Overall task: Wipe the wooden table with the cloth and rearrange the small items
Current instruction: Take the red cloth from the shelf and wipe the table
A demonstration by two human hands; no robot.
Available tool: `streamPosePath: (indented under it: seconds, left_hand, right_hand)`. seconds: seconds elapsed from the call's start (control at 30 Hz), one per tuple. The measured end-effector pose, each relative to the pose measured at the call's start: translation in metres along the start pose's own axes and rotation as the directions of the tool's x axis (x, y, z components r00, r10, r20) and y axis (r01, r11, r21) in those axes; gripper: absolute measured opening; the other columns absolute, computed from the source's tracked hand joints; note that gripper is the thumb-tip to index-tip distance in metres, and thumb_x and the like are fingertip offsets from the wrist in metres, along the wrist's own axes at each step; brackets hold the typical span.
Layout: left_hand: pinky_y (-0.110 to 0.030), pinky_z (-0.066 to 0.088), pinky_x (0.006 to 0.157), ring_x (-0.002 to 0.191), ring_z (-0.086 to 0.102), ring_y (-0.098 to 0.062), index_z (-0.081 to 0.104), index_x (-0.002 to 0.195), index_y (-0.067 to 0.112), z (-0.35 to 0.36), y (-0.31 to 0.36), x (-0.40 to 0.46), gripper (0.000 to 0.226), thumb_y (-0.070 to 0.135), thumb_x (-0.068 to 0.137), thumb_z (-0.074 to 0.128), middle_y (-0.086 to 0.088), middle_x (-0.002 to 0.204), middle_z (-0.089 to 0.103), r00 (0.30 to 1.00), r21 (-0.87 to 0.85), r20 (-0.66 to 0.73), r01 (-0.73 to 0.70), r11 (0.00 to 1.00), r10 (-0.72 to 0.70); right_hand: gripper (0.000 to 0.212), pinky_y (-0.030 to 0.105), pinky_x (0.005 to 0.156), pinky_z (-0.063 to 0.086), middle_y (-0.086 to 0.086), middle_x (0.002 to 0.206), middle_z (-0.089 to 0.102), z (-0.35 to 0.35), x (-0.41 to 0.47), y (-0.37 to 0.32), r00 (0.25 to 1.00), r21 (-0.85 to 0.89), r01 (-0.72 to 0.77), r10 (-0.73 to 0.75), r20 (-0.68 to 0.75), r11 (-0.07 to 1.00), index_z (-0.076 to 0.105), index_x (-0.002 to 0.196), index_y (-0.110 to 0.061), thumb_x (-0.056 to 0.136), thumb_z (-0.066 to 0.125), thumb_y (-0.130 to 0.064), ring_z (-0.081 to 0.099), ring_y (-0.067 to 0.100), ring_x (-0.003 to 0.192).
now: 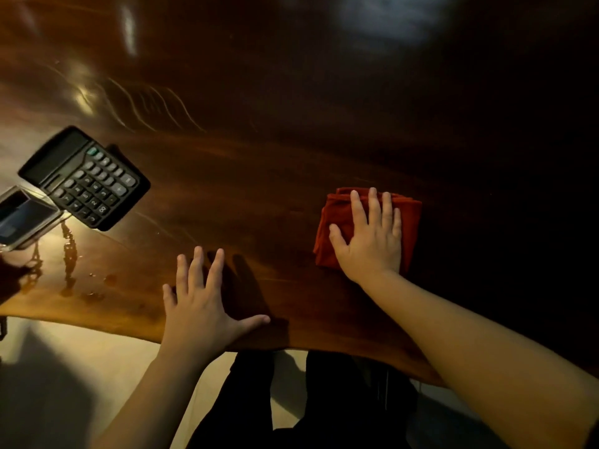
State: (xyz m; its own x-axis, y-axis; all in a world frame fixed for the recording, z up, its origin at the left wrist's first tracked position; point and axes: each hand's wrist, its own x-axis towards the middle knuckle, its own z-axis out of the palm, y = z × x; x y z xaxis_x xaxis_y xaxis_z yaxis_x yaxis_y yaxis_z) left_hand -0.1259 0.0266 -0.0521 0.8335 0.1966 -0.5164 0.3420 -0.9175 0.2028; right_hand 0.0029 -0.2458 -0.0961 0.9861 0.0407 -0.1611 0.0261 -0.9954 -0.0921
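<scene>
Right hand: we see the right hand point(369, 236) spread flat, fingers straight, pressing down on the folded red cloth point(337, 218).
Cloth: it lies on the wooden table point(259, 157), right of centre, near the front edge.
Left hand: the left hand point(201, 303) rests flat on the bare wood by the near edge, fingers wide apart, holding nothing.
Calculator: a black calculator point(86, 179) sits at an angle on the far left, well apart from both hands.
Clear case: a transparent box point(22, 215) lies just beside the calculator's lower left corner; we cannot tell whether they touch.
Wet marks: small droplets point(94, 286) shine on the wood below the box.
</scene>
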Motion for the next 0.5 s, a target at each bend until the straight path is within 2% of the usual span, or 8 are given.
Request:
streamPosePath:
  seconds: [0.3, 0.5]
  left_hand:
    - [-0.062, 0.002, 0.116, 0.148, -0.025, -0.029, -0.017, 0.152, 0.039, -0.003, -0.021, -0.015, 0.148, 0.109, 0.030, 0.027, 0.000, 0.165, -0.021, 0.998, 0.016, 0.043, 0.035, 0.999, -0.036]
    - [-0.063, 0.004, 0.116, 0.149, -0.022, -0.030, -0.012, 0.154, 0.038, -0.006, -0.018, -0.011, 0.148, 0.107, 0.033, 0.034, -0.002, 0.166, -0.016, 0.999, 0.026, 0.036, 0.029, 0.999, -0.030]
  right_hand:
    - [0.083, 0.051, 0.124, 0.001, 0.014, 0.169, 0.014, 0.013, 0.000, -0.082, 0.994, 0.033, 0.106, -0.106, -0.011, 0.994, 0.013, 0.161, -0.026, 0.092, 0.024, -0.071, 0.000, 0.033, 0.155]
    - [0.084, 0.056, 0.123, 0.008, 0.016, 0.168, 0.016, 0.018, -0.014, -0.081, 0.976, 0.044, 0.215, -0.214, -0.041, 0.976, 0.015, 0.161, -0.026, 0.092, 0.030, -0.072, 0.005, 0.037, 0.155]
